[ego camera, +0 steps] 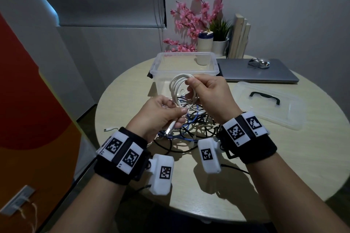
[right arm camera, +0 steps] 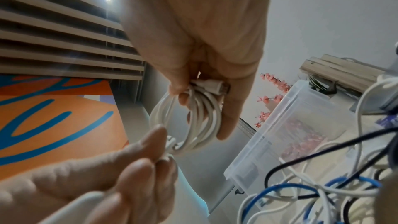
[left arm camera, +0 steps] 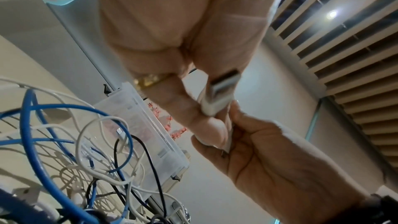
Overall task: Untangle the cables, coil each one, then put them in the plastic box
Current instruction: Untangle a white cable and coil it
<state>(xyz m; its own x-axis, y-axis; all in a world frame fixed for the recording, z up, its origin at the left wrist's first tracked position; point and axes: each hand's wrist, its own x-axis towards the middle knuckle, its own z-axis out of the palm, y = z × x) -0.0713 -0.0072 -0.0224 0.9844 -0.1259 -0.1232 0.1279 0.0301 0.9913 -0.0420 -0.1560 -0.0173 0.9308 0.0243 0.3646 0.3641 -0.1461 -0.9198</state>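
On round beige table (ego camera: 284, 157): cable tangle (ego camera: 189, 128), plastic box (ego camera: 164, 62), laptop (ego camera: 255, 73).

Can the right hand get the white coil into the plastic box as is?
Probably yes: the right hand holds the white coil just before the plastic box, whose lid lies aside. The left hand grips its free end.

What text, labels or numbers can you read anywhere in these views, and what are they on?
No legible words, brands or numbers anywhere.
Wristband tags on the left wrist and right wrist: black-and-white square code patterns; the tiny marks at their corners are too small to read.
Plastic box: a printed patch shows through its wall in the left wrist view, too blurred to read.
White container behind the box: no readable print.
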